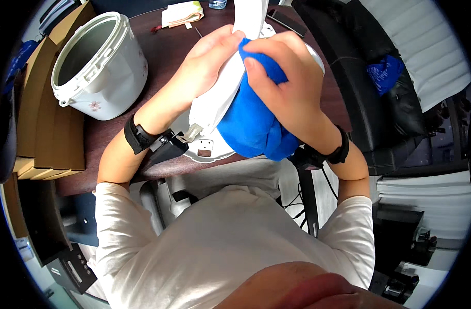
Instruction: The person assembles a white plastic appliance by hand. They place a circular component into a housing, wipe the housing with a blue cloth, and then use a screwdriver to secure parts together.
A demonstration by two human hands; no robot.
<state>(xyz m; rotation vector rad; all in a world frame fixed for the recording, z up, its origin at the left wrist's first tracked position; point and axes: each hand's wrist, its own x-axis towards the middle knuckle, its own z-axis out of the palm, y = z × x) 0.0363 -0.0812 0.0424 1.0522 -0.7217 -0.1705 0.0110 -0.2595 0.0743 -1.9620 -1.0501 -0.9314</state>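
Blue cloth (250, 121), upper centre, pinched by right hand (294, 77); curved white plastic piece (215, 103), gripped by left hand (208, 61); rice-cooker body (114, 80), upper left.

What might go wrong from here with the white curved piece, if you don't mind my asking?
The white curved piece is tilted in the left hand while the right hand grips a blue cloth, so it could slip. The round white part lies close to the near edge of the table; a bump might knock it off.
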